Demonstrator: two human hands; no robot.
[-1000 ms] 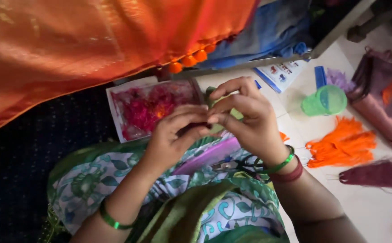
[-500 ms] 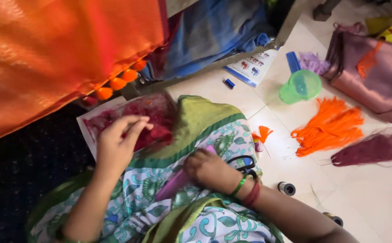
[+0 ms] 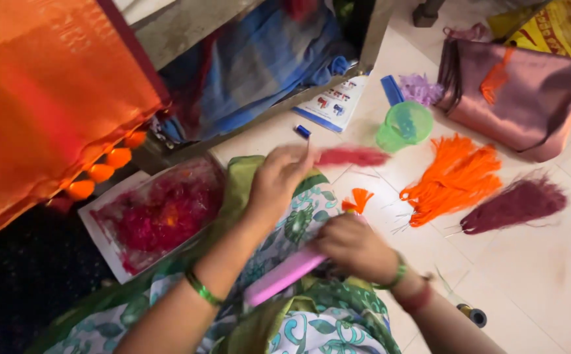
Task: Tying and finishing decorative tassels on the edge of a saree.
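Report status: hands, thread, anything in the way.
Left hand grips blurred maroon thread tassel. Right hand rests on pink plastic comb, small orange tassel at its fingertips. Nothing between them.

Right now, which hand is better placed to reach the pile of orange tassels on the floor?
Probably the right hand: it rests nearer the orange tassels and holds only a small orange tuft, while the left hand carries a maroon tassel.

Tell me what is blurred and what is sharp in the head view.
Head view: the left hand and the maroon tassel at its fingers are smeared by motion; the right hand on the pink comb is softer; the orange tassel pile and green cup on the floor look sharp; lighting even, no glare.
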